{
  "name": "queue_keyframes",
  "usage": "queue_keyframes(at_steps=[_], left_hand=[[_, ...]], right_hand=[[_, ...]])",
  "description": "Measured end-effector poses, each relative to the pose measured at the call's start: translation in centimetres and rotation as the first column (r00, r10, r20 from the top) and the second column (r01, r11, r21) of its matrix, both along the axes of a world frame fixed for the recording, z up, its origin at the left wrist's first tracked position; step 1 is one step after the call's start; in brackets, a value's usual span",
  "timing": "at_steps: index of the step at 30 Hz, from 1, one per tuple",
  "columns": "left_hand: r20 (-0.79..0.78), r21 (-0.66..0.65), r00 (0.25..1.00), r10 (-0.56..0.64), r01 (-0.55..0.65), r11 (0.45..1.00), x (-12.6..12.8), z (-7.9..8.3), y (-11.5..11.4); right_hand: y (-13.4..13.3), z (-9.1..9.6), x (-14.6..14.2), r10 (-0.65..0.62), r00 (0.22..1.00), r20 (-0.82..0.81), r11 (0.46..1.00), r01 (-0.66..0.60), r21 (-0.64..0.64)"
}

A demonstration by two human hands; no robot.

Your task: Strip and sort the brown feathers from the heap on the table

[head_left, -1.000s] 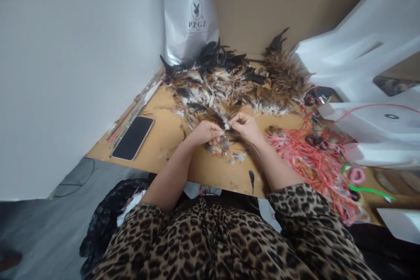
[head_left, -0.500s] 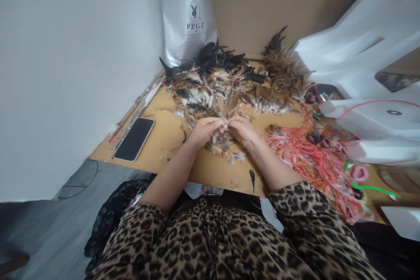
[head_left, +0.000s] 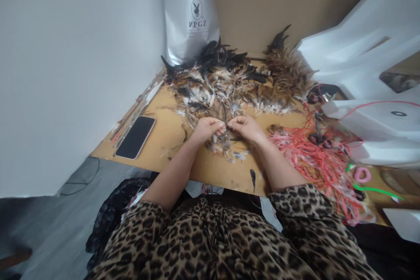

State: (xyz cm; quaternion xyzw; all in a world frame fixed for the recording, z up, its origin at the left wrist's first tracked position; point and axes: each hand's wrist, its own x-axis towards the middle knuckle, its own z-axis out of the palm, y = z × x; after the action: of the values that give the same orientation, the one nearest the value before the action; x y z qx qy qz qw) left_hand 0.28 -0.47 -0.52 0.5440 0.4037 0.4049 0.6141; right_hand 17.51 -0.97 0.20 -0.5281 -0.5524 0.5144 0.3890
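My left hand [head_left: 209,128] is closed in a pinch above the near side of the feather heap, and brown feathers [head_left: 220,108] fan upward from its fingertips. Just to the right, my right hand [head_left: 245,127] also pinches with thumb and forefinger; whatever is between them is too small to make out. A narrow gap separates the two sets of fingertips. Beyond them spreads a heap of black, brown and white feathers [head_left: 210,83]. Under and in front of the hands lie small loose feathers and fluff [head_left: 221,143] on the tan tabletop [head_left: 167,140].
A phone [head_left: 135,137] lies at the left by a white wall. Behind the feathers stands a silver bag [head_left: 193,17]. To the right are tangled pink-red strips [head_left: 305,153], black-handled scissors [head_left: 317,138], a pink ring [head_left: 362,174] and a white machine [head_left: 387,131]. A dark feather [head_left: 252,178] lies near the table edge.
My fingertips, together before, have parted slightly, the right hand moving a little to the right. The view has shifted slightly.
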Motion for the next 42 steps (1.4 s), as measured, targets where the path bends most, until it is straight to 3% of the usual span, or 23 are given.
queue_keyframes(at_steps=[6, 13, 18, 23, 31, 36, 42], left_hand=[[0.016, -0.049, 0.995, 0.096, -0.095, 0.994, 0.3, -0.3, 0.0], [-0.033, -0.046, 0.995, 0.094, -0.096, 0.994, 0.6, 0.1, -0.4], [-0.099, 0.000, 0.987, 0.125, -0.125, 0.992, 0.7, 0.2, -0.5], [-0.087, -0.029, 0.992, 0.094, -0.096, 0.995, 0.1, -0.1, 0.0], [-0.021, -0.034, 0.996, 0.082, -0.083, 0.996, -0.3, -0.4, 0.3], [-0.058, -0.032, 0.997, 0.044, -0.046, 0.998, -0.2, -0.5, 0.3], [-0.078, -0.002, 0.996, 0.033, -0.033, 0.999, -0.3, -0.6, 0.4]], right_hand=[[-0.3, 0.6, -0.3, -0.041, 0.996, 0.080, 0.995, 0.033, 0.097], [-0.6, 1.1, -1.2, -0.029, 0.993, 0.111, 0.987, 0.011, 0.163], [-0.5, 1.0, -1.6, 0.032, 0.998, 0.059, 0.984, -0.042, 0.174], [-0.1, 1.0, -0.2, -0.003, 1.000, 0.009, 0.975, 0.001, 0.221], [0.0, 0.6, 0.5, 0.031, 0.957, 0.290, 0.867, -0.170, 0.469], [-0.4, 1.0, 0.0, 0.026, 0.918, 0.396, 0.825, -0.244, 0.509], [-0.5, 1.0, 0.0, 0.048, 0.905, 0.422, 0.816, -0.279, 0.506]])
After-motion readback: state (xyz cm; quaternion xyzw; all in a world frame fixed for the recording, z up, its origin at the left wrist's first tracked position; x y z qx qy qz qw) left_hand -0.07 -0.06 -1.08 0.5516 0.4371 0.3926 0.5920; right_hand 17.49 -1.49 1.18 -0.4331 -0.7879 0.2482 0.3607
